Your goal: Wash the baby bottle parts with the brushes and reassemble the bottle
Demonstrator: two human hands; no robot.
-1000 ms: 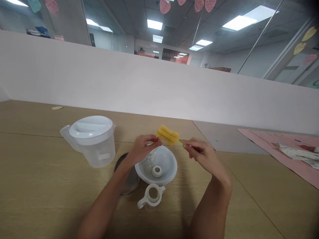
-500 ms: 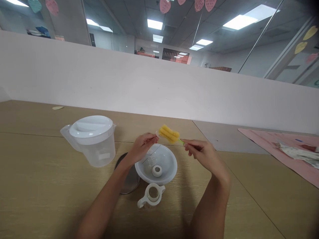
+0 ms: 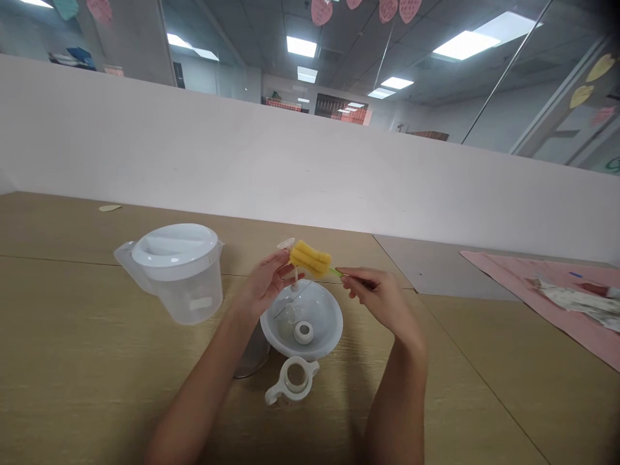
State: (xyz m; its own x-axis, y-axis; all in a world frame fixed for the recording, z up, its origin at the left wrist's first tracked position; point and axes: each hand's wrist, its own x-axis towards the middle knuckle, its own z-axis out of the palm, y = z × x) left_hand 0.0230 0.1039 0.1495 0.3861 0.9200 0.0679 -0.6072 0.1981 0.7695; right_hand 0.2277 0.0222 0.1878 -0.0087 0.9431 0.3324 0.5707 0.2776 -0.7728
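My right hand (image 3: 375, 294) pinches the thin green handle of a yellow sponge brush (image 3: 310, 258). The sponge head reaches across to my left hand (image 3: 266, 278), touching its fingers. In that left hand is a small clear plastic piece (image 3: 287, 243) with a round flat end; its exact kind I cannot make out. Below both hands sits a white bowl (image 3: 329, 323) with a white ring-shaped part (image 3: 303, 332) and a clear piece inside. In front of the bowl lies a white plastic ring with two side tabs (image 3: 296, 378).
A clear pitcher with a white lid (image 3: 177, 271) stands to the left. A dark round metal tray (image 3: 254, 355) lies partly under my left arm and beside the bowl. On the right, a pink cloth (image 3: 498, 271) carries a patterned cloth. A white wall (image 3: 310, 168) rises behind the table.
Both hands and the sponge brush have shifted left. The clear piece has turned in my left hand, its round end now behind the sponge's left end.
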